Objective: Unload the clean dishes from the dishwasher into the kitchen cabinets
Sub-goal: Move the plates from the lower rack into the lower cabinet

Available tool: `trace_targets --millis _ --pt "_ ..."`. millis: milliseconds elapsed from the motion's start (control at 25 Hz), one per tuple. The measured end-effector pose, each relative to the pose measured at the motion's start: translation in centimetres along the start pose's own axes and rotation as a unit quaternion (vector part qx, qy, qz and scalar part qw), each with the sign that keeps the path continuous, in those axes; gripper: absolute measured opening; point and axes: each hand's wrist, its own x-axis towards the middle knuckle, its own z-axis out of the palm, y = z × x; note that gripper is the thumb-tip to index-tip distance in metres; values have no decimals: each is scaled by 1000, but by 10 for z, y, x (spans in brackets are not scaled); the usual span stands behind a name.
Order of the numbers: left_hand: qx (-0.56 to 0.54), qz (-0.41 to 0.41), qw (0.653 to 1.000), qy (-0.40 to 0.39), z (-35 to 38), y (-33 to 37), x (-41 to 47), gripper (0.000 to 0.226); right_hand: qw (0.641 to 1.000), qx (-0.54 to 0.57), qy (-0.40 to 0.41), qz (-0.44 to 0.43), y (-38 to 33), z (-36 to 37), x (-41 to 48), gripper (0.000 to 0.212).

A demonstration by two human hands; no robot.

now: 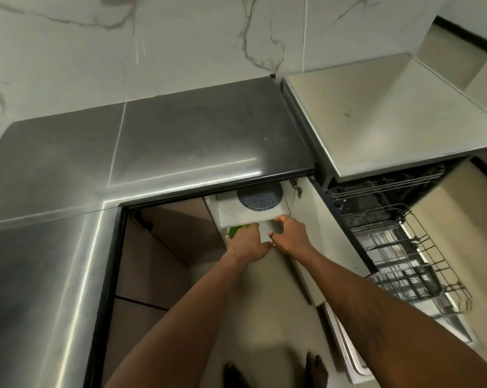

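Done: dishwasher point(390, 247) racks look bare; a speckled plate point(259, 196) sits on the cabinet shelf point(228, 215).
Left: green dish point(236, 230), just under the shelf.
Left hand point(246, 243): arm outstretched, fingers curled over the dish.
Right hand point(289, 236): alongside, fingers bent at the shelf edge; grip unclear.

Both bare arms reach forward and down, side by side, forearms nearly parallel and converging toward the wrists; the left hand point(246, 243) lies palm down with its back to the camera, fingers curled downward at the far end over a green item point(236, 231); the right hand point(291, 233) sits just beside it, nearly touching, wrist straight, fingers bent and spread forward, thumb stretched out toward the left hand; whether the right hand holds anything cannot be told; two bare feet point(316, 366) show below the arms.
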Motion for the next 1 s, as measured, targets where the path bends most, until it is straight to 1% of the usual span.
trace_targets --millis 120,200,280,400,480,560,600,840,1000 --pt "-1 39 999 14 -7 38 -16 66 1000 -17 14 -11 7 -42 -6 51" --pt "-17 57 998 14 -2 66 -25 63 999 -24 32 -6 23 -70 -5 48" --pt "-35 61 998 -6 12 91 -28 64 999 -23 40 3 42 -94 -6 49" --pt "-63 63 995 -38 42 122 -26 75 998 -33 49 35 76 -121 -8 49" --pt "-53 71 994 -57 59 139 -24 78 997 -20 31 62 96 -124 -11 42" --pt "-25 77 995 -66 70 153 -23 76 995 -15 9 100 117 -118 -9 24" --pt "-23 77 995 -66 74 158 -21 76 993 -2 0 115 121 -116 -9 22" --pt "-65 58 992 -95 82 156 -9 73 984 74 -20 161 117 -105 -14 40" --pt "-94 56 982 -154 71 126 -20 71 963 173 -28 205 109 -80 -21 45"
